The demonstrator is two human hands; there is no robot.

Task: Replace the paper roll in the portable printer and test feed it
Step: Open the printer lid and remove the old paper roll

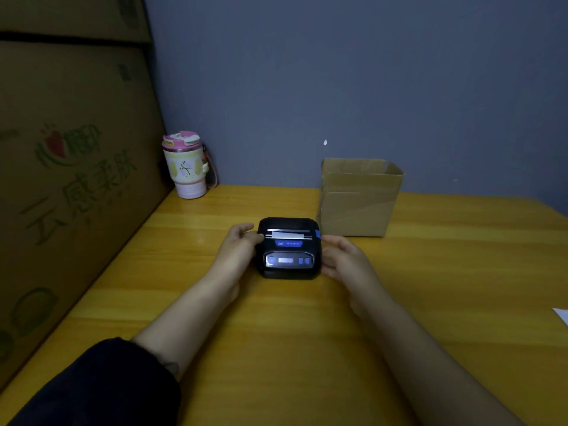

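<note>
A small black portable printer sits on the yellow wooden table, lid closed, with a short strip of white paper showing at its slot and a lit panel with blue buttons on the front. My left hand presses against the printer's left side, thumb near the top edge. On the other side, my right hand cups the right side, fingers curled at the casing. Both hands hold the printer between them.
An open cardboard box stands just behind the printer to the right. A pink and white tumbler is at the back left corner. Large cardboard cartons wall off the left. A white paper corner lies at the right edge.
</note>
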